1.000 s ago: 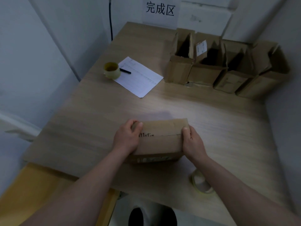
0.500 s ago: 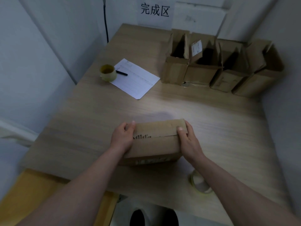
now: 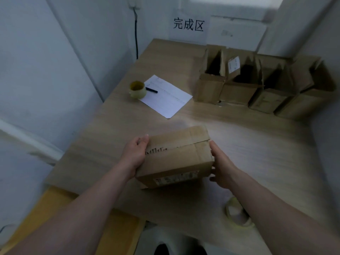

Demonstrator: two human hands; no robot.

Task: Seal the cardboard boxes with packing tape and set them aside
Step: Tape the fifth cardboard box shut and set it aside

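Observation:
A closed cardboard box [image 3: 176,159] with a printed label on its near side is over the front middle of the wooden table [image 3: 248,144], turned a little so its right end points away. The top flaps meet at a seam that has a torn, jagged edge on the left. My left hand [image 3: 135,153] grips the box's left end, fingertips at the top edge. My right hand [image 3: 220,166] grips the right end, thumb up by the seam and fingers reaching under. A roll of clear packing tape [image 3: 237,214] lies near the table's front edge, right of my right forearm.
Several open cardboard boxes [image 3: 257,85] stand in a row at the back right against the wall. A second tape roll [image 3: 137,89], a black pen [image 3: 151,90] and a sheet of paper [image 3: 165,96] lie at the back left. A sign [image 3: 188,25] hangs on the back wall.
The box has turned slightly counter-clockwise and tipped, its near side now showing more. My right thumb has slid off the top to the box's right end. The view has tilted upward.

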